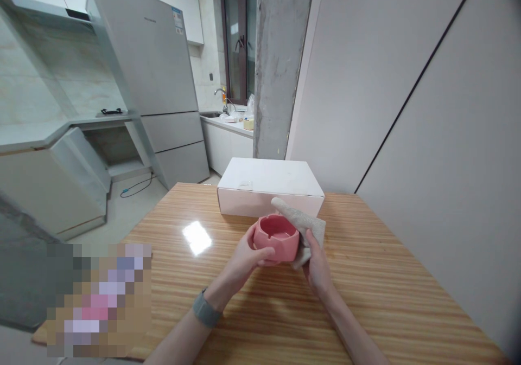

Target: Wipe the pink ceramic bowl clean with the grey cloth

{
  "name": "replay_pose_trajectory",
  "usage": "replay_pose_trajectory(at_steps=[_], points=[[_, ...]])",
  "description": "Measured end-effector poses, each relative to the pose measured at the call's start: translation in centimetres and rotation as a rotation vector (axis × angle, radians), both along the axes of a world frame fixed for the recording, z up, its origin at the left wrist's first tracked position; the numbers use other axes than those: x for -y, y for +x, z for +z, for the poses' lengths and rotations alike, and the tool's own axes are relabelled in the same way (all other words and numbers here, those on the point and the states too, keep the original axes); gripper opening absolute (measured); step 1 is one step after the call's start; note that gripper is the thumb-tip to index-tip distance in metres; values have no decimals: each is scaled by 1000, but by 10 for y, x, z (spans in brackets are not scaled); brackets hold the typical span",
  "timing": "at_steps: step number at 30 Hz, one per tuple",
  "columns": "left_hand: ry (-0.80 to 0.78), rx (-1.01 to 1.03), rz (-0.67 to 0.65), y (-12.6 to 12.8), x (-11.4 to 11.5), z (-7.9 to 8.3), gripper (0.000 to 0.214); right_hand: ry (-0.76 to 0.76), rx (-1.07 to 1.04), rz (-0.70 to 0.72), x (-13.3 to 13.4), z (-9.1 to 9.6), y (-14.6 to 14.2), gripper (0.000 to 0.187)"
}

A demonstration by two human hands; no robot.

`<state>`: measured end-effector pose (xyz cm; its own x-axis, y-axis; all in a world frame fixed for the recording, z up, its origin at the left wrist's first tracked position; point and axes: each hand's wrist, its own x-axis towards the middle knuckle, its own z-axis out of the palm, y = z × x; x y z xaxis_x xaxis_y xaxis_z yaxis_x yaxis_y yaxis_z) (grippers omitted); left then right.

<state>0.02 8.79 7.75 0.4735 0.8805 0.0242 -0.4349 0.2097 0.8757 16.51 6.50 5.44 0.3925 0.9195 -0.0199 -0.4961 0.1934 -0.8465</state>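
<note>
My left hand point(249, 252) grips a pink faceted ashtray point(280, 244) from its left side, thumb across the front and fingers beneath. Notches show in the rim, and the opening faces up, tilted a little toward me. In my right hand point(318, 263) is a light grey cloth point(313, 227), folded over and pressed against the ashtray's right side. One end of the cloth sticks up behind the rim. Both hands are above the wooden table point(358, 300).
Just behind the hands, a white box point(271, 176) lies on the table. A pixelated patch point(100, 302) covers the table's left corner. Farther back stand a grey fridge point(150, 56), a sink counter point(228, 132) and a concrete pillar point(279, 66). A white wall point(448, 137) runs along the right.
</note>
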Motion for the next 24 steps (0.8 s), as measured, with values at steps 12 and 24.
replay_pose_trajectory(at_steps=[12,24], points=[[8,-145,139,-3,-12,-13,76,-34,-227,136,0,18,-5,44],[-164,208,46,15,-3,-20,53,4,-181,177,6,20,-24,49]])
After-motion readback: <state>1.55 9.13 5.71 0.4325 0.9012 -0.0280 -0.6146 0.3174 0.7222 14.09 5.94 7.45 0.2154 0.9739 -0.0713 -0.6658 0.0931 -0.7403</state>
